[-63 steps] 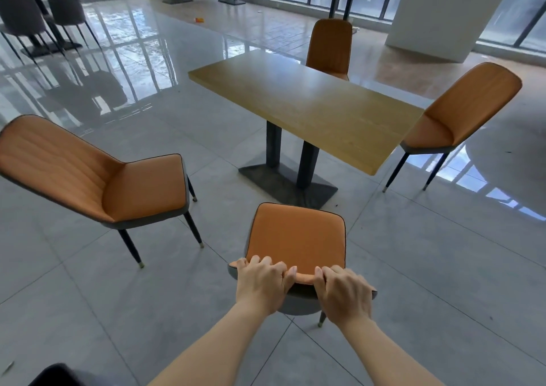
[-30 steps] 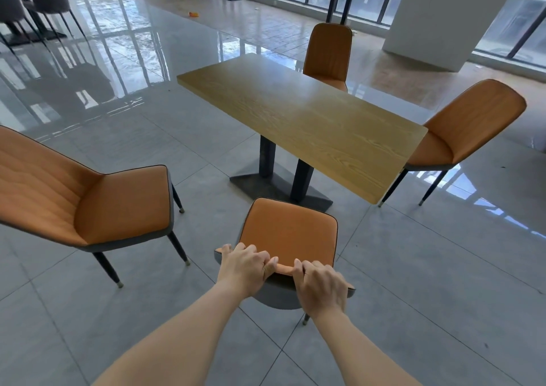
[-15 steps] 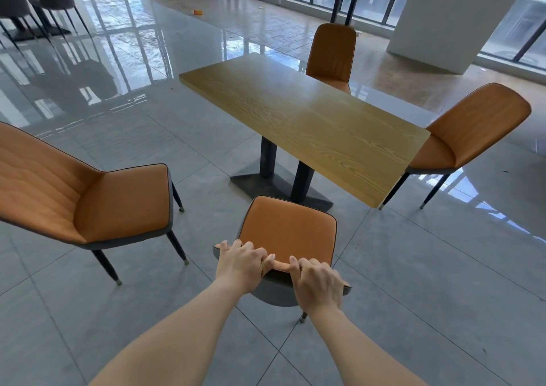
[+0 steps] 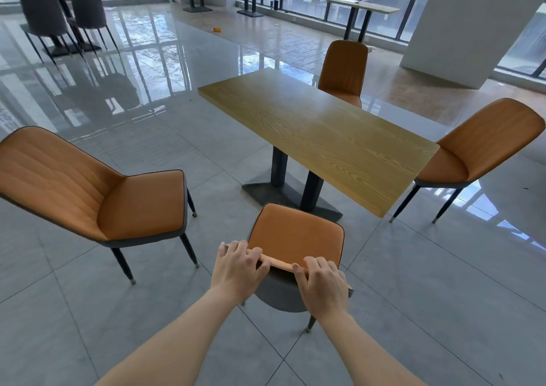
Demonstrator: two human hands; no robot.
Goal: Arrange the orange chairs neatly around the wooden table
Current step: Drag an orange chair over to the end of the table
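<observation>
Here, in the head view, both hands are gripping the top edge of the backrest of the nearest orange chair [image 4: 295, 235]: the left hand [image 4: 236, 270] is curling its fingers over the left end of that edge, and the right hand [image 4: 322, 286] is doing the same at the right end. This chair is standing on the grey tiled floor [image 4: 443, 297], facing the long side of the wooden surface [image 4: 325, 137], its seat front lying near the dark pedestal base [image 4: 266, 189]. A second orange chair [image 4: 88, 184] is standing well apart on the left, angled toward the surface. A third orange chair [image 4: 484, 143] is sitting at the right short end, its seat seemingly reaching just under the edge, though the overlap is hard to judge. A fourth orange chair [image 4: 344, 66] is standing at the far long side, its seat mostly hidden behind the top. Two dark chairs [image 4: 44, 13] are standing far off at the upper left
</observation>
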